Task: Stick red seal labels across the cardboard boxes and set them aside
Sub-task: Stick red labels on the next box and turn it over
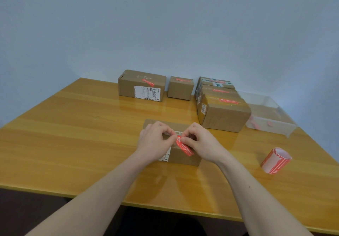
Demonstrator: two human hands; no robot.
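Note:
A small cardboard box (180, 157) lies on the table in front of me, with a white shipping label on its near left side. My left hand (155, 144) and my right hand (199, 144) meet above its top. Both pinch the upper end of a red seal label (185, 148), whose lower end hangs down over the box's front. A roll of red seal labels (276, 160) lies on its side to the right.
Several sealed cardboard boxes stand along the wall: a large one (142, 85), a small one (180, 88) and a stacked group (222, 108). A clear plastic tub (269, 114) sits at the far right. The wooden table's (73, 135) front edge runs below my forearms.

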